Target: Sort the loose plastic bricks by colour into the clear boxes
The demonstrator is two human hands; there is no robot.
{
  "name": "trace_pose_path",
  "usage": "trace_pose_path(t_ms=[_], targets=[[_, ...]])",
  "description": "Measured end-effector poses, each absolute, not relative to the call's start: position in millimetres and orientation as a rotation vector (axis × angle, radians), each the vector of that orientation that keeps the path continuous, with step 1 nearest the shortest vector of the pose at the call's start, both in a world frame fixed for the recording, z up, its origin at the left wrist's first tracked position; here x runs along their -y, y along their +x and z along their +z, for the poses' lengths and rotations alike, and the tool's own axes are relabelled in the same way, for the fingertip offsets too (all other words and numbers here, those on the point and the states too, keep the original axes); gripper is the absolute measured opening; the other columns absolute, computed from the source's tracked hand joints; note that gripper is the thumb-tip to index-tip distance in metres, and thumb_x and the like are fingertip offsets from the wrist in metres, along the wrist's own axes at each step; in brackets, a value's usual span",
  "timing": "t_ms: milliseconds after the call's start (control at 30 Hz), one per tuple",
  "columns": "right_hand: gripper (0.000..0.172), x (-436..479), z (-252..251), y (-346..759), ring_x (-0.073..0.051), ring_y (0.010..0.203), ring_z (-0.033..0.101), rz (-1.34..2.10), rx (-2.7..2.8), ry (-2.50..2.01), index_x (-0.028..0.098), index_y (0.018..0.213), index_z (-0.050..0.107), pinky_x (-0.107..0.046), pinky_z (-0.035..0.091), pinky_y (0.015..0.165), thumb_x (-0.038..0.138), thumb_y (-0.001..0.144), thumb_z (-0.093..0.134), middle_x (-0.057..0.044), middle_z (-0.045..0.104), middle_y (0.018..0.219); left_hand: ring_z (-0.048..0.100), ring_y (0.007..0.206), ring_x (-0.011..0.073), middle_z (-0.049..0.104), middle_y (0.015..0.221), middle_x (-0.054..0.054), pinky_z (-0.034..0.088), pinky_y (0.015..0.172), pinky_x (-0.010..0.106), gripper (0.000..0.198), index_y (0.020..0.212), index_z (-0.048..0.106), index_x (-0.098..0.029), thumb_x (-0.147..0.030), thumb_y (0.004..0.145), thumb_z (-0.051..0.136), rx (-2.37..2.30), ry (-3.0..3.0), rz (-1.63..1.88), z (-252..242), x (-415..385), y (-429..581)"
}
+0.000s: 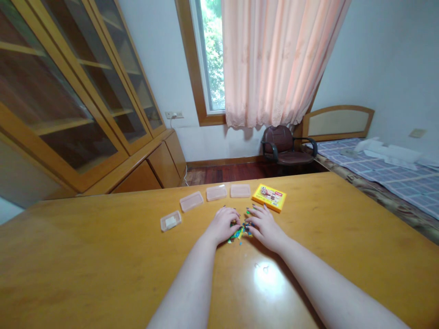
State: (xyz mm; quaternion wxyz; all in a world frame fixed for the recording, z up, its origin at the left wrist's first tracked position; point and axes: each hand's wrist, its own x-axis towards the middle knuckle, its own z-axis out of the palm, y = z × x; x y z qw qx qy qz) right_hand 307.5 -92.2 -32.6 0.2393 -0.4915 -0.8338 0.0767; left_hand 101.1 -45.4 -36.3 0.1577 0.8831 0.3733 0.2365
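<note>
A small heap of tiny colourful building bricks, mostly green, blue and yellow, lies on the wooden table. My left hand rests over the heap's left side, its fingers bent and its thumb apart from them, with bricks showing in the gap. On the right side, my right hand touches the pile with fingers spread. Both hands partly hide the bricks, and no piece is visibly lifted. A green piece shows by the right fingertips.
Several shallow clear plastic trays curve behind the hands; the leftmost tray holds something white. A yellow box with a printed picture lies behind my right hand. Beyond the table stand a brown chair, a bed and a glass-door cabinet.
</note>
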Motion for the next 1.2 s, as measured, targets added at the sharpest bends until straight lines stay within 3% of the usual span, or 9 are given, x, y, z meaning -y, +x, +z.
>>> trace_pose_path(t_ms=[200,333,933,1200], targets=[[0.024,91,-33,308,-0.028,0.127,0.039,0.225,2.246,-1.355,0.023,0.102,0.067,-0.056,0.017,0.109,0.034,0.088,0.051,-0.008,0.057,0.126,0.058,0.089,0.0170,0.067,0.086,0.001,0.039,0.093,0.034,0.003,0.080,0.063,-0.021,-0.022,0.080,0.060,-1.148,2.495,0.739,-30,46,102],[0.022,92,-31,308,-0.028,0.126,0.040,0.230,2.215,-1.357,0.023,0.101,0.068,-0.056,0.018,0.109,0.030,0.087,0.052,-0.008,0.058,0.125,0.058,0.090,0.0177,0.067,0.089,0.002,0.039,0.091,0.034,0.011,0.087,0.065,-0.022,-0.021,0.082,0.055,-1.251,2.496,0.751,-29,43,96],[0.022,92,-32,307,-0.028,0.126,0.040,0.231,2.200,-1.342,0.024,0.101,0.067,-0.056,0.018,0.109,0.030,0.088,0.051,-0.007,0.058,0.125,0.055,0.089,0.0188,0.065,0.088,0.002,0.038,0.085,0.034,0.005,0.080,0.066,-0.023,-0.025,0.076,0.065,-1.419,2.486,0.553,-32,42,94],[0.022,90,-36,307,-0.028,0.123,0.044,0.349,2.137,-1.314,0.023,0.100,0.068,-0.057,0.019,0.107,0.029,0.087,0.050,-0.008,0.061,0.121,0.057,0.085,0.0179,0.065,0.084,0.003,0.042,0.081,0.031,0.007,0.084,0.064,-0.020,-0.023,0.080,0.061,-1.287,2.463,0.753,-25,47,103]])
